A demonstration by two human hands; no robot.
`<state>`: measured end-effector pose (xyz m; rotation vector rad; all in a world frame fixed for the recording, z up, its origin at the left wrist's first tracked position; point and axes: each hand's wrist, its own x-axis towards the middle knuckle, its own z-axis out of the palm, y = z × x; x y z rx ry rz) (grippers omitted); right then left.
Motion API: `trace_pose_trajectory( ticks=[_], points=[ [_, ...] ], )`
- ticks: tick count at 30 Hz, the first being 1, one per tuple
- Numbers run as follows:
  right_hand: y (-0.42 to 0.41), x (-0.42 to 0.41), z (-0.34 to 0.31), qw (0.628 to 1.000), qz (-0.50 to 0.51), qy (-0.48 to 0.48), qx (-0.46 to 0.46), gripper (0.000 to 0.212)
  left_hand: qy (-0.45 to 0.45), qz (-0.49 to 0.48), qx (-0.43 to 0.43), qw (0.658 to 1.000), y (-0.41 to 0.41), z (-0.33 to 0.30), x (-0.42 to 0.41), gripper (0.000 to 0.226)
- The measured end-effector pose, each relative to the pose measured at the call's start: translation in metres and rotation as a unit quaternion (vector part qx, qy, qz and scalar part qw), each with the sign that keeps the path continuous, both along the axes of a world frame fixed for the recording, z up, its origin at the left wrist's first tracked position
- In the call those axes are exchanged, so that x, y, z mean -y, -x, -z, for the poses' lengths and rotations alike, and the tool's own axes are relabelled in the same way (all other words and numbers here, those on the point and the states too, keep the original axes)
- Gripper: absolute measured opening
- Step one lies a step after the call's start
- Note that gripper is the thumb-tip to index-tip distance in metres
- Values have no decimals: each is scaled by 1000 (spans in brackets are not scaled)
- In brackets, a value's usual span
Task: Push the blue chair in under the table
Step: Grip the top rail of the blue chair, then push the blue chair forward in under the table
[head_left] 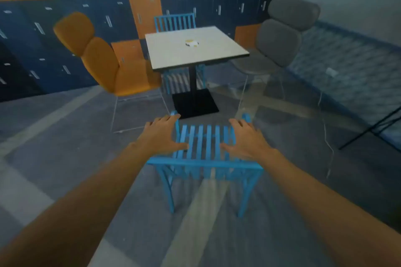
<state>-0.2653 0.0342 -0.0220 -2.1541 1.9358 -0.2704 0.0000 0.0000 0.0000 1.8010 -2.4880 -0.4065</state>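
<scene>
Low in the centre of the frame stands the blue chair [205, 158], a slatted one seen from behind and above, its backrest rail nearest the camera and its seat pointing toward the table [193, 50] at upper centre; it is well apart from the table, on the grey floor [65, 136]; both forearms reach forward from the bottom corners; the left hand [161, 134] is spread open, fingers splayed, palm down over the left edge of the slats; the right hand [246, 138] is likewise open over the right edge; neither is closed around anything, and whether the palms touch the slats I cannot tell through the blur; beyond, a second blue chair [174, 21] sits behind the table; an orange chair [102, 58] stands at left, a grey chair [280, 39] at right; lockers [65, 28] fill the upper left.
</scene>
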Motion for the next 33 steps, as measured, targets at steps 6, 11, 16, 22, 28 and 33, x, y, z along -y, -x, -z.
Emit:
trace_pose_trajectory(
  ticks=[6,11,16,22,28,33],
  points=[
    [20,-18,75,998,30,-56,-27,91,-76,3,55,996,6,80,-1,113],
    [33,-15,117,994,13,-84,-72,82,-100,-1,80,992,4,129,5,98],
    [46,1,138,996,27,-47,-72,46,-58,-17,50,997,2,156,13,75],
    [65,22,160,988,28,-34,-151,38,-1,-5,128,992,4,173,31,66],
    [70,30,162,981,9,-26,-193,48,9,14,150,989,12,175,46,74],
    [86,41,162,978,7,-38,-203,55,-3,25,117,993,26,176,55,73]
  ],
)
